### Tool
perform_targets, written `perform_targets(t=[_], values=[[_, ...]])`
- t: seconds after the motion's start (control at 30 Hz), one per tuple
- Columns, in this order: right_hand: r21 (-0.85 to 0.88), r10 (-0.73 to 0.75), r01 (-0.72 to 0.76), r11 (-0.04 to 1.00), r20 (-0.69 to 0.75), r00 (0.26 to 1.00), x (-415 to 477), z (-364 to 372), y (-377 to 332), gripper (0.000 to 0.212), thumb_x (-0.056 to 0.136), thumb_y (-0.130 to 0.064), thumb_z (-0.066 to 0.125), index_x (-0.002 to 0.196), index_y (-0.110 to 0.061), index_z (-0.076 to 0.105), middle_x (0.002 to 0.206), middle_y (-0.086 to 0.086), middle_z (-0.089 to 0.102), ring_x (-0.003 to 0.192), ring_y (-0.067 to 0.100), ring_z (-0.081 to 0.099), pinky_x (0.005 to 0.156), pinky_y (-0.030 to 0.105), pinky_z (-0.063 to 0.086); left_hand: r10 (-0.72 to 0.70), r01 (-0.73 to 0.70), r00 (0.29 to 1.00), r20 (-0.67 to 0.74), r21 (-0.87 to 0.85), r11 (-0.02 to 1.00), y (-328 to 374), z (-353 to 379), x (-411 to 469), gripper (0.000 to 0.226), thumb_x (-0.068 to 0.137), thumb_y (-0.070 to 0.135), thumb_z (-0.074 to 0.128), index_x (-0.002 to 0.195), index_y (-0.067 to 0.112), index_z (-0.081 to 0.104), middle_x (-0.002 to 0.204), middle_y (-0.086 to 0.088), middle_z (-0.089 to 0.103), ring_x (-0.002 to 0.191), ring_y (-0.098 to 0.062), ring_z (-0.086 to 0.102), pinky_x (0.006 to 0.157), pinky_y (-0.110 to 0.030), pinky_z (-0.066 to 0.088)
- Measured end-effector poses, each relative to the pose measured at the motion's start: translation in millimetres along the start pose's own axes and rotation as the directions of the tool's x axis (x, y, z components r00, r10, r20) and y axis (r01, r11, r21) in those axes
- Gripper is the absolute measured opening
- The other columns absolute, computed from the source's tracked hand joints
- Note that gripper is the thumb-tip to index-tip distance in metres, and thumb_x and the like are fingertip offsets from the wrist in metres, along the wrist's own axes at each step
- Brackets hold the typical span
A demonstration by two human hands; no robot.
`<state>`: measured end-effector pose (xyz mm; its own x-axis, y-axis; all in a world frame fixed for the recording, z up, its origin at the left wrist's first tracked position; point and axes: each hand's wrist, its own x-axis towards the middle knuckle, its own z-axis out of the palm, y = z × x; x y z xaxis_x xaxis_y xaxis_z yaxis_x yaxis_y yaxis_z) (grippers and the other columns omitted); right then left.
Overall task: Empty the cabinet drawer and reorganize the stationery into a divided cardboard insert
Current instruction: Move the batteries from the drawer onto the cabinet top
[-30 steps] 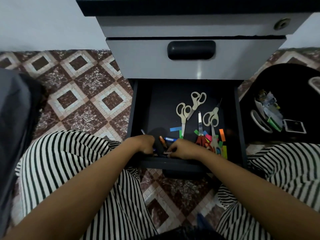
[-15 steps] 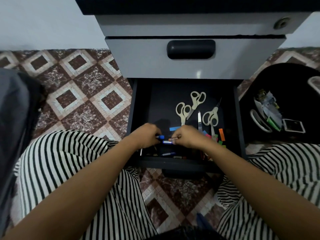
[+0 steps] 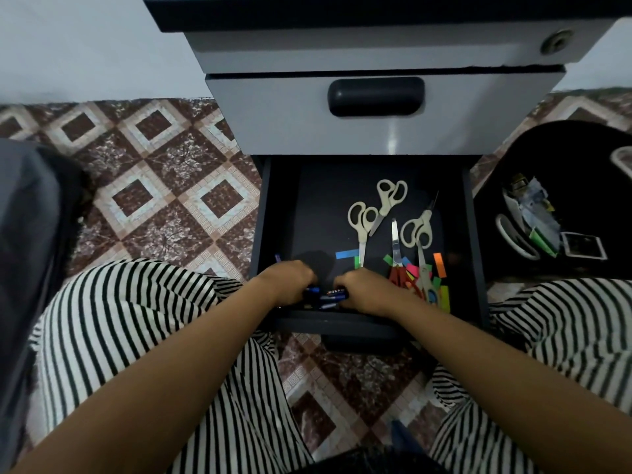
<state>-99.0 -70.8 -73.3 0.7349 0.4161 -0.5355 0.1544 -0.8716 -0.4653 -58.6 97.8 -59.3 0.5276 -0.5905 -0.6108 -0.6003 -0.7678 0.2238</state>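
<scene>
Nearest: both forearms reaching forward over striped trousers, knees spread either side of patterned tiles. Dark grey shape at left edge, cut off, not identifiable.

Left hand knuckles-up at the front of the open bottom drawer, fingers curled down onto a heap of pens. Fingertips hidden behind the hand itself, so cannot tell whether anything is gripped. Blue cap just showing beneath it.

Right hand just beside, fingers curled round a dark marker, labelled end poking out toward the left hand. Rest of the heap masked by both hands and the drawer's front wall; count not readable.

Further in, right half of drawer: red scissors, handles close beside the right wrist. Three cream scissors lying flat, two of them overlapping. Coloured flags scattered among the blades, one blue strip apart to the left.

Right of the drawer: black bin, cut by the frame edge, holding paper scraps and white loops, hard to make out.

Farthest: closed grey drawer above with black handle; lock at top right.
</scene>
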Motion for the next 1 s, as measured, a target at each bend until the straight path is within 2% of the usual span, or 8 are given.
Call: perform_targets(t=[0.43,0.53,0.7,0.9,1.0], values=[[-0.019,-0.013,0.014,1.000,0.041,0.999,4,1,1,0.017,0.087,-0.013,0.055,0.099,-0.004,0.063,0.101,0.017,0.062,0.093,0.030,0.058,0.083,0.041,0.049,-0.072,0.074,0.997,0.030,-0.075,0.994,-1,3,1,0.020,0.089,0.012,0.055,0.104,0.000,0.060,0.111,-0.019,0.060,0.102,-0.030,0.057,0.081,-0.031,0.042],[-0.025,-0.015,0.017,1.000,0.067,0.998,5,1,2,0.018,0.088,-0.011,0.052,0.101,-0.003,0.062,0.101,0.018,0.062,0.093,0.031,0.058,0.083,0.042,0.049,-0.094,0.094,0.996,0.000,-0.094,0.991,0,-1,0,0.020,0.087,0.013,0.057,0.099,-0.002,0.062,0.106,-0.021,0.061,0.098,-0.032,0.058,0.078,-0.032,0.041],[-0.029,-0.002,0.005,1.000,0.127,0.992,5,-2,1,0.019,0.089,-0.008,0.050,0.103,0.000,0.062,0.101,0.019,0.062,0.091,0.032,0.059,0.084,0.043,0.049,-0.107,0.097,0.993,-0.055,-0.163,0.982,2,-8,-3,0.020,0.084,0.013,0.060,0.097,-0.002,0.066,0.104,-0.019,0.064,0.098,-0.031,0.058,0.082,-0.031,0.042],[0.020,0.057,-0.060,0.998,0.143,0.988,-1,-6,1,0.021,0.092,-0.010,0.047,0.095,0.004,0.061,0.097,0.023,0.060,0.089,0.035,0.058,0.078,0.039,0.046,-0.170,0.141,0.981,-0.099,-0.250,0.958,3,-16,-9,0.022,0.086,0.020,0.063,0.087,-0.002,0.063,0.094,-0.017,0.064,0.091,-0.029,0.058,0.069,-0.024,0.035],[0.076,0.091,-0.102,0.992,0.136,0.987,-8,-10,-2,0.026,0.097,-0.018,0.045,0.100,0.003,0.060,0.098,0.019,0.058,0.090,0.032,0.056,0.073,0.035,0.041,-0.204,0.154,0.972,-0.114,-0.343,0.927,5,-22,-14,0.023,0.086,0.021,0.064,0.084,-0.002,0.062,0.085,-0.016,0.060,0.085,-0.026,0.058,0.067,-0.026,0.037]])
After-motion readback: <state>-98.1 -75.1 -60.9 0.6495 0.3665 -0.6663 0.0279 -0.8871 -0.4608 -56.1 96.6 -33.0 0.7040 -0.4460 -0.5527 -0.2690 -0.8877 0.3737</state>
